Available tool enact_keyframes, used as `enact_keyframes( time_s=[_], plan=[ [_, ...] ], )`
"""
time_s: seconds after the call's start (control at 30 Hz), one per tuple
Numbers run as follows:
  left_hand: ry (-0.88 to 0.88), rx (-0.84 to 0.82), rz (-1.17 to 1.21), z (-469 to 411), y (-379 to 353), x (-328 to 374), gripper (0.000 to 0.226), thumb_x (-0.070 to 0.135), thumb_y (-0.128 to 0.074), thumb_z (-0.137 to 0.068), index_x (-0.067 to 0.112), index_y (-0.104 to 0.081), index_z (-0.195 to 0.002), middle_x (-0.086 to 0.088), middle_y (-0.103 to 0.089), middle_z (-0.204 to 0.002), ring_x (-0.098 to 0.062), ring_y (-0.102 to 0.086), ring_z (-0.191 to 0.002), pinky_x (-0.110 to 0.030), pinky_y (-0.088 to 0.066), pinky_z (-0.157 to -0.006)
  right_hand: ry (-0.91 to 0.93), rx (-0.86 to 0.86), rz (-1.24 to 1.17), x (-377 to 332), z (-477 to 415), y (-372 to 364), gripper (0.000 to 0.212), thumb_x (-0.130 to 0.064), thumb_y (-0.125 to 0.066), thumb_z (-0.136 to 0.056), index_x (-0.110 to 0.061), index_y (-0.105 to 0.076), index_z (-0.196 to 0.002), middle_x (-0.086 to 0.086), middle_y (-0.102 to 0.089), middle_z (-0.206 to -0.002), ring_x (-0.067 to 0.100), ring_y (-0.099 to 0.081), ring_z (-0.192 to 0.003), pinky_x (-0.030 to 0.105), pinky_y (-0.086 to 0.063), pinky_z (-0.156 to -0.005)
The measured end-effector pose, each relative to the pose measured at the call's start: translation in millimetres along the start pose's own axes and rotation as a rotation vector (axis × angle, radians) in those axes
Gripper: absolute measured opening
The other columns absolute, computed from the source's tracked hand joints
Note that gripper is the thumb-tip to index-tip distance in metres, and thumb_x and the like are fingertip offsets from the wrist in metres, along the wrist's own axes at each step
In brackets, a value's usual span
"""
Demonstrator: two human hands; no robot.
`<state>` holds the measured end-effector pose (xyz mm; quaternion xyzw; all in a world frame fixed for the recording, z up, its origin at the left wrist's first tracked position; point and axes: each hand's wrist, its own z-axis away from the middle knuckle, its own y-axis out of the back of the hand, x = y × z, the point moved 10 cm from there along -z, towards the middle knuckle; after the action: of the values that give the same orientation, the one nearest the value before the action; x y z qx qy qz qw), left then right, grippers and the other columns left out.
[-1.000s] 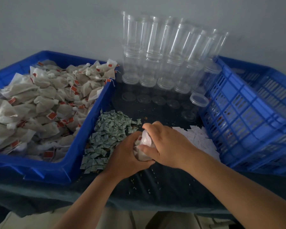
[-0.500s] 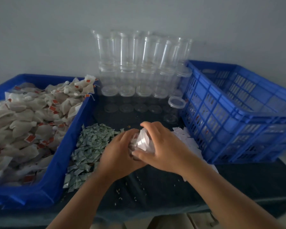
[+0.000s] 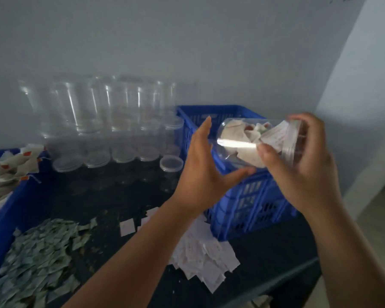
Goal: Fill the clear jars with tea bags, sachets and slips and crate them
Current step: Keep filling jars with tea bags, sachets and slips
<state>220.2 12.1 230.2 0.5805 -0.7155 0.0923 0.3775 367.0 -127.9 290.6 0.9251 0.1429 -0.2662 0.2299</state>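
Filled jar (image 3: 240,143) on its side above blue crate (image 3: 249,196), right hand (image 3: 305,174) fingers (image 3: 302,121) curled round its lid end, left hand (image 3: 200,172) fingers straight beside its base.

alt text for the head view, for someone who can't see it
A right hand holds a filled clear jar sideways near a blue crate, the left hand open at its other end. Stacked empty jars stand behind; green sachets, white slips and a tray of tea bags lie on the dark table.
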Motion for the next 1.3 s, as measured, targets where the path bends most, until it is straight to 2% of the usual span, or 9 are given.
enact_keyframes(
  time_s=[0.1,0.17,0.23,0.33,0.5,0.7,0.83,1.0,1.3],
  plan=[
    [-0.008,-0.214,-0.193,-23,-56,-9,0.079,0.058,-0.083,-0.087,0.023,-0.052,-0.150,0.009,-0.061,-0.142,-0.011,-0.052,-0.135,-0.033,-0.036,-0.120,-0.068,0.080,0.107,31,-40,24,0.070,-0.072,-0.070,-0.082,-0.033,-0.048,-0.135,-0.009,-0.063,-0.125,0.010,-0.063,-0.100,0.026,-0.047,-0.078],
    [-0.246,-0.211,-0.383,-24,-69,3,0.028,0.048,-0.081,-0.093,0.026,-0.064,-0.086,0.000,-0.072,-0.099,-0.021,-0.059,-0.088,-0.033,-0.041,-0.096,-0.115,0.008,0.185,51,-71,21,0.070,-0.070,-0.076,-0.083,-0.032,-0.049,-0.135,-0.004,-0.064,-0.126,0.015,-0.063,-0.103,0.031,-0.050,-0.082],
    [-0.365,-0.203,-0.447,-26,-74,5,0.054,0.041,-0.078,-0.098,0.024,-0.040,-0.063,0.000,-0.049,-0.061,-0.016,-0.036,-0.059,-0.030,-0.029,-0.072,-0.127,-0.156,0.310,67,-101,4,0.068,-0.065,-0.082,-0.080,-0.032,-0.052,-0.132,0.000,-0.066,-0.123,0.023,-0.064,-0.106,0.039,-0.052,-0.090],
    [-0.410,-0.217,-0.311,-37,-66,1,0.067,0.043,-0.066,-0.106,0.015,-0.038,-0.052,0.002,-0.032,-0.048,-0.016,-0.030,-0.045,-0.038,-0.027,-0.054,-0.096,-0.505,0.590,90,-132,-48,0.064,-0.064,-0.082,-0.075,-0.037,-0.055,-0.126,0.000,-0.066,-0.116,0.027,-0.065,-0.102,0.042,-0.054,-0.090],
    [-0.372,-0.086,-0.137,-42,-57,-17,0.059,0.025,-0.057,-0.104,0.012,-0.038,-0.051,0.003,-0.030,-0.049,-0.019,-0.027,-0.047,-0.039,-0.030,-0.057,-0.130,-0.750,0.871,143,-172,-127,0.070,-0.056,-0.080,-0.084,-0.026,-0.051,-0.140,0.011,-0.056,-0.129,0.036,-0.061,-0.112,0.044,-0.053,-0.093],
    [-0.405,0.055,-0.078,-35,-61,-29,0.048,0.017,-0.049,-0.097,0.013,-0.041,-0.050,0.003,-0.035,-0.051,-0.021,-0.033,-0.051,-0.039,-0.036,-0.068,-0.209,-0.730,0.964,213,-206,-170,0.096,-0.051,-0.086,-0.084,-0.006,-0.038,-0.154,0.024,-0.049,-0.144,0.043,-0.059,-0.126,0.042,-0.052,-0.098],
    [-0.408,0.077,-0.065,-37,-63,-26,0.045,0.016,-0.051,-0.093,0.011,-0.044,-0.049,-0.001,-0.040,-0.049,-0.023,-0.036,-0.050,-0.044,-0.038,-0.069,-0.170,-0.759,1.058,247,-198,-196,0.091,-0.058,-0.077,-0.091,-0.005,-0.041,-0.157,0.024,-0.050,-0.148,0.041,-0.060,-0.128,0.041,-0.051,-0.099],
    [-0.382,0.108,-0.045,-36,-58,-33,0.040,0.016,-0.053,-0.089,0.013,-0.045,-0.049,0.000,-0.040,-0.050,-0.022,-0.037,-0.053,-0.046,-0.040,-0.071,-0.065,-0.818,1.103,249,-198,-221,0.051,-0.050,-0.074,-0.096,-0.010,-0.068,-0.126,0.018,-0.065,-0.129,0.036,-0.064,-0.117,0.033,-0.049,-0.086],
    [-0.367,0.128,-0.055,-36,-57,-31,0.043,0.017,-0.053,-0.091,0.010,-0.046,-0.049,-0.002,-0.039,-0.051,-0.023,-0.037,-0.054,-0.047,-0.039,-0.071,-0.214,-0.833,1.208,253,-200,-208,0.047,-0.060,-0.083,-0.086,-0.016,-0.068,-0.091,0.001,-0.058,-0.077,0.024,-0.060,-0.080,0.030,-0.045,-0.073]
  ],
)
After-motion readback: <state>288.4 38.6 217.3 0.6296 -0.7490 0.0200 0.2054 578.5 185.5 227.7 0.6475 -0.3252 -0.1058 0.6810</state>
